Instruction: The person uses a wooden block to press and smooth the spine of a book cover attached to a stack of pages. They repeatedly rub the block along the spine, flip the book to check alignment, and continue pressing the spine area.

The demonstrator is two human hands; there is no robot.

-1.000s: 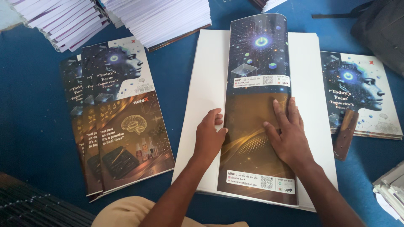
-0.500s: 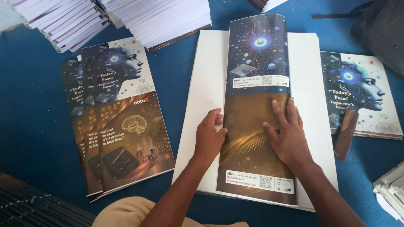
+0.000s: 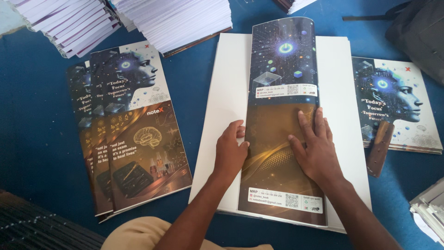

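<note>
A glossy printed cover sheet (image 3: 282,83), dark blue above and golden brown below, lies folded lengthwise over a stack of white sheets (image 3: 226,78) on the blue surface. My right hand (image 3: 315,149) presses flat on the lower middle of the cover, fingers spread. At the cover's left edge my left hand (image 3: 230,153) rests partly on the white stack, with its fingers curled against that edge. Neither hand lifts anything.
Finished covers (image 3: 129,129) lie fanned at the left. Another pile of covers (image 3: 397,106) sits at the right with a brown wooden block (image 3: 379,148) on it. Stacks of white paper (image 3: 180,21) stand at the back. A dark bag (image 3: 418,32) fills the top right corner.
</note>
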